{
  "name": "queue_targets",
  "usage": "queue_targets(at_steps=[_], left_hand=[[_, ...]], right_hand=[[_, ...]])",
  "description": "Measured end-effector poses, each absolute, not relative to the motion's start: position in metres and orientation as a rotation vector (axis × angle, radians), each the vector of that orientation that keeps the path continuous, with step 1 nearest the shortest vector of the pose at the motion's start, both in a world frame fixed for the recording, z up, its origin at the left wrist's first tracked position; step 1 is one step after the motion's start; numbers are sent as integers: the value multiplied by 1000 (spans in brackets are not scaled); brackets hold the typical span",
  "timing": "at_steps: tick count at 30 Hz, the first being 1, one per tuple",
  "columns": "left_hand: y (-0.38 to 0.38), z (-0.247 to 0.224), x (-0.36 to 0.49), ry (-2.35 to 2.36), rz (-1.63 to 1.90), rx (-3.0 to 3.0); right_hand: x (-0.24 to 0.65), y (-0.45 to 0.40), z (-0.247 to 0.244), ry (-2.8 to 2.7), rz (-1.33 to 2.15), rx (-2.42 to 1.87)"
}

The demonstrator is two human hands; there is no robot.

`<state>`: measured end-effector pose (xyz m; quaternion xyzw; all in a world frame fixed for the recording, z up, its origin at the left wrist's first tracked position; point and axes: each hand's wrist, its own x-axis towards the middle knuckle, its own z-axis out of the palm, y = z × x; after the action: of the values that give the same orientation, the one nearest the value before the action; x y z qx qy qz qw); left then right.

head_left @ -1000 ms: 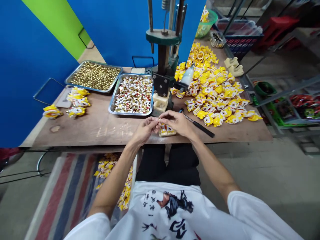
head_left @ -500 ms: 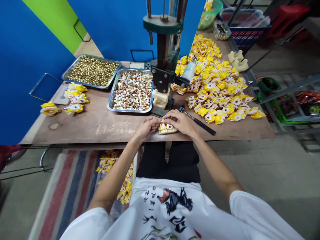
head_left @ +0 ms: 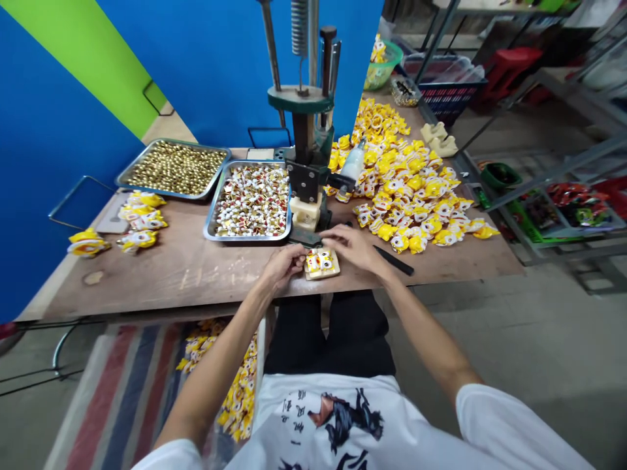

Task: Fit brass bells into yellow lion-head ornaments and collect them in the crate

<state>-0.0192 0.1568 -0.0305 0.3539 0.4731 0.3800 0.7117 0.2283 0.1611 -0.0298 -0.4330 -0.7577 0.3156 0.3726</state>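
At the table's front edge lies a cream block bearing a yellow-and-white plastic animal figure with painted eyes. My left hand is closed at the left side of the block, its fingertips pressed together beside the figure; what they pinch, if anything, is hidden. Over the block's upper right, my right hand has its fingers stretched out and apart, and I see nothing held in it. Just behind both hands stands a hand press with a cream fixture at its foot. A black-handled tool lies partly under my right wrist.
To the left are a tray of small white, red and gold parts and a tray of gold beads. A few figures sit at the far left. A large heap of yellow figures covers the right, with a bottle beside it.
My right hand has drawn back to the right from the figure, uncovering more of it. My left hand stays at its left side. The camera view has shifted, so the table appears lower.
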Motion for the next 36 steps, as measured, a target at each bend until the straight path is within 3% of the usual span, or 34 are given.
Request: queue_targets(at_steps=[5,9,12,16,20,26,31,36], left_hand=[[147,-36,-10,1084,994,780],[138,-39,-5,1085,1089,781],[135,-39,-2,1085,1129,776],[133,-39,1,1098,1154,758],[133,-39,0,1103,1155,752],[137,-43,-2,1076,1121,763],[134,-46,-8,1045,1035,825],[184,-10,-105,1361,1344,1192]], right_hand=[[279,135,-39,-1995,3,-1553],[283,125,-60,-2185,-277,-1747],[276,117,-55,-2189,-198,-1706],[271,93,-21,-2155,71,-1318],[259,78,-12,-1977,-63,-1062],[249,89,-33,-2269,153,-1199],[273,88,-41,-1960,79,-1317],[295,99,-87,-2060,-138,-1479]])
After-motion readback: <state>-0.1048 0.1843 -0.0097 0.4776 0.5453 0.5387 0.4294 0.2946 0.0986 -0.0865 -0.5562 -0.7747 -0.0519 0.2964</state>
